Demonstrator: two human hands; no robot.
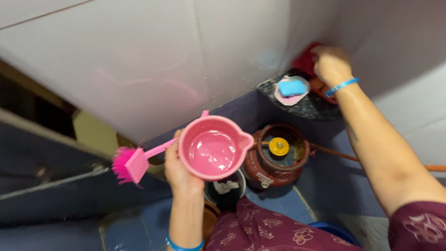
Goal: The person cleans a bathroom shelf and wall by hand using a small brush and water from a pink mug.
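Observation:
My left hand [179, 173] grips a pink plastic jug [214, 148] with a spout, and a pink brush [132, 162] with bristles pointing left is held in the same hand. The jug holds a little water. My right hand [331, 65] reaches far up to the corner of a dark speckled shelf [306, 106] and rests on a red object [306, 59] there; I cannot tell whether it grips it. Next to that hand a blue soap bar [291, 87] lies in a pale pink dish [284, 97].
White tiled walls [153, 56] rise ahead. Below the shelf stands a dark red gas cylinder [274, 158] with a yellow cap and an orange hose [341, 155] running right. A dark bucket [226, 189] stands under the jug. The floor is blue.

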